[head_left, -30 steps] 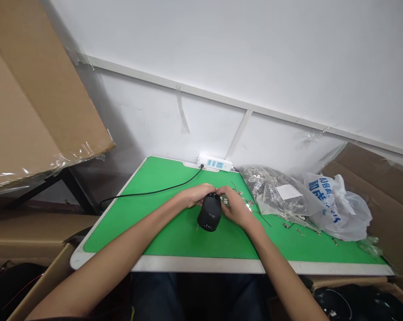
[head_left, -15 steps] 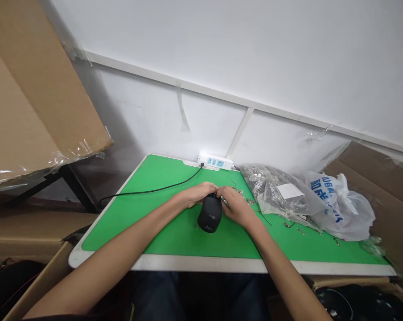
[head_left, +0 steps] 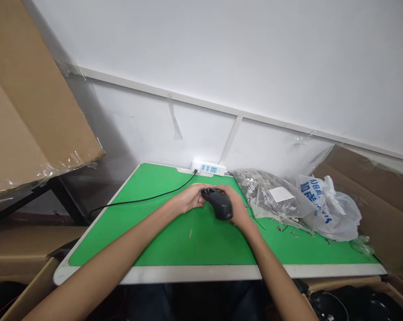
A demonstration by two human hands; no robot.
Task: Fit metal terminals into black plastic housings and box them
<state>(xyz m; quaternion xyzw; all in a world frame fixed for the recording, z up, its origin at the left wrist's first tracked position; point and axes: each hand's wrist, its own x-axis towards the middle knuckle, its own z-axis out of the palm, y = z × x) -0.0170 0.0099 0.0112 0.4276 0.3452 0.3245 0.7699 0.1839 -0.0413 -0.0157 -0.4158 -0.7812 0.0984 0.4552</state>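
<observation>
Above the green mat point(head_left: 161, 240), a black plastic housing point(head_left: 221, 206) with a rounded, bulging end is held between my two hands. Its narrow end points up and left, while the thick end tilts down toward the right. My right hand point(head_left: 234, 199) wraps its far and right side, with some fingers hidden behind it. My left hand point(head_left: 192, 197) is closed at the narrow end, its fingertips pressed against the dark opening there. Whether a small part sits in those fingertips is hidden.
A white power strip point(head_left: 208, 168) with a black cable point(head_left: 148, 199) lies at the back edge. To the right are a clear bag of metal parts point(head_left: 271, 191), a knotted white bag point(head_left: 331, 209) and scattered small metal pieces point(head_left: 294, 234). Cardboard boxes point(head_left: 30, 102) flank the table.
The black housing has swung from nearly upright to tilted, its thick end moving right and up. My right hand has come further round it. The whole view has shifted slightly.
</observation>
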